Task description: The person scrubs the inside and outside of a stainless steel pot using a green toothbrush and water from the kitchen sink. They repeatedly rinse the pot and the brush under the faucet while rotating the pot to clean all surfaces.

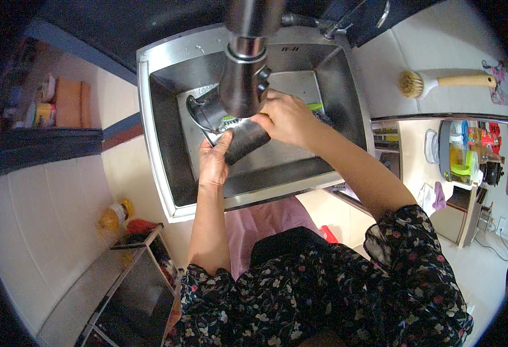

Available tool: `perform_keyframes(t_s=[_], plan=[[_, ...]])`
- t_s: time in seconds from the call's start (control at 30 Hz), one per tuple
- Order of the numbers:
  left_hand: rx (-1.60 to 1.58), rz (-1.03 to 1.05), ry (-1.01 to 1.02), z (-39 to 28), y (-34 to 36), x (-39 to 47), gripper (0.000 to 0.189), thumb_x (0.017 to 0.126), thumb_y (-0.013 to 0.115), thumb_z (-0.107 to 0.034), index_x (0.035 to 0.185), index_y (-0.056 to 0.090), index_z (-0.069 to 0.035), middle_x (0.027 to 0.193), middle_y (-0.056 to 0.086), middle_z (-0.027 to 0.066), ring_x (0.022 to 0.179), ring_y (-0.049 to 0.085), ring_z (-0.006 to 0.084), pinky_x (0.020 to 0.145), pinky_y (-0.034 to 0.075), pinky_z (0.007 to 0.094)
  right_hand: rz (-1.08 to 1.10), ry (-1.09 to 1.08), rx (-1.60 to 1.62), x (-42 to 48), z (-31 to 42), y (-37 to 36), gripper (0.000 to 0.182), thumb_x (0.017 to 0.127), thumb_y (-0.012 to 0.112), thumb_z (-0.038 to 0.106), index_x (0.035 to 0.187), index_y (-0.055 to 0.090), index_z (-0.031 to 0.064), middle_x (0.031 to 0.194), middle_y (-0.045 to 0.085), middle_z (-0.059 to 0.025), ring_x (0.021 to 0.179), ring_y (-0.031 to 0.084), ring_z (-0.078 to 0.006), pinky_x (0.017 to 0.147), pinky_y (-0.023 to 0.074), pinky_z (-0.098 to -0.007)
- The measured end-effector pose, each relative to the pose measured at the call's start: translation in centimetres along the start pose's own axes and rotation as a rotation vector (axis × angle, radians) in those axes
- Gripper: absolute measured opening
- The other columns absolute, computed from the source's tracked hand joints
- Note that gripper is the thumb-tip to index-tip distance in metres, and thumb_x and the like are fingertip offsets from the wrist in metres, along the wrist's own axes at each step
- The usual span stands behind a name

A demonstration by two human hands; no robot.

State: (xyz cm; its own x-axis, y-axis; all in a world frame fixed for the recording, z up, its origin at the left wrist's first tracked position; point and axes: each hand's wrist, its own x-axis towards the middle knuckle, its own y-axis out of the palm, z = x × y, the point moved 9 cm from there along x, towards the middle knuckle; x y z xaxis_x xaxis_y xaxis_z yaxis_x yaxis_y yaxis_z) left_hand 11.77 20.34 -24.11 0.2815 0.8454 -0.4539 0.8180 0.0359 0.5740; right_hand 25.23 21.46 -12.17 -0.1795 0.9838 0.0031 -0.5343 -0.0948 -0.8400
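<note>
Both hands are over a stainless steel sink (152, 143). My left hand (214, 162) grips the near-left edge of a dark, hollow metal-looking container (250, 139), thumb on top. It is tilted, and a curved, rimmed part (206, 110) stands open at its far left. Something green and ridged (228, 118) shows at its mouth; what it is, I cannot tell. At the container's right end my right hand (286, 115) has its thumb against the surface, its other fingers partly hidden. The dark faucet head (243, 82) hangs in front, covering part of the container.
A green-edged item (314, 106) with dark bristles lies in the sink behind my right wrist. On the right counter lies a wooden-handled dish brush (466, 81). A bottle of yellow liquid (115, 215) stands at lower left, near a dark cabinet (136, 295).
</note>
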Motion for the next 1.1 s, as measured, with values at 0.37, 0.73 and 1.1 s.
perform_keyframes(t_s=[0.37, 0.73, 1.1], plan=[[0.128, 0.016, 0.002, -0.8, -0.8, -0.2, 0.018, 0.074, 0.063, -0.002, 0.091, 0.061, -0.005, 0.089, 0.062, 0.0013, 0.078, 0.056, 0.0096, 0.074, 0.043, 0.0231, 0.097, -0.029, 0.006, 1.4, 1.0, 1.0, 0.017, 0.078, 0.054, 0.025, 0.083, 0.066, 0.0144, 0.079, 0.060, -0.0119, 0.076, 0.058, -0.0294, 0.067, 0.0460, -0.0409], [0.206, -0.043, 0.016, -2.3, -2.6, -1.3, 0.017, 0.071, 0.067, -0.004, 0.088, 0.062, -0.006, 0.085, 0.062, 0.0003, 0.075, 0.055, 0.0082, 0.072, 0.043, 0.0230, -0.035, 0.161, -0.162, 1.6, -4.3, -5.7, 0.025, 0.078, 0.053, 0.025, 0.096, 0.061, 0.0102, 0.089, 0.059, -0.0166, 0.092, 0.053, -0.0350, 0.080, 0.0425, -0.0422], [0.249, -0.064, 0.028, -2.7, -4.1, -2.4, 0.017, 0.071, 0.067, -0.003, 0.088, 0.063, -0.006, 0.083, 0.062, -0.0003, 0.074, 0.056, 0.0075, 0.070, 0.043, 0.0221, -0.367, 0.093, -0.444, 5.5, -7.8, -10.8, 0.019, 0.078, 0.053, 0.015, 0.092, 0.060, 0.0041, 0.103, 0.056, -0.0203, 0.112, 0.041, -0.0392, 0.094, 0.0349, -0.0428]])
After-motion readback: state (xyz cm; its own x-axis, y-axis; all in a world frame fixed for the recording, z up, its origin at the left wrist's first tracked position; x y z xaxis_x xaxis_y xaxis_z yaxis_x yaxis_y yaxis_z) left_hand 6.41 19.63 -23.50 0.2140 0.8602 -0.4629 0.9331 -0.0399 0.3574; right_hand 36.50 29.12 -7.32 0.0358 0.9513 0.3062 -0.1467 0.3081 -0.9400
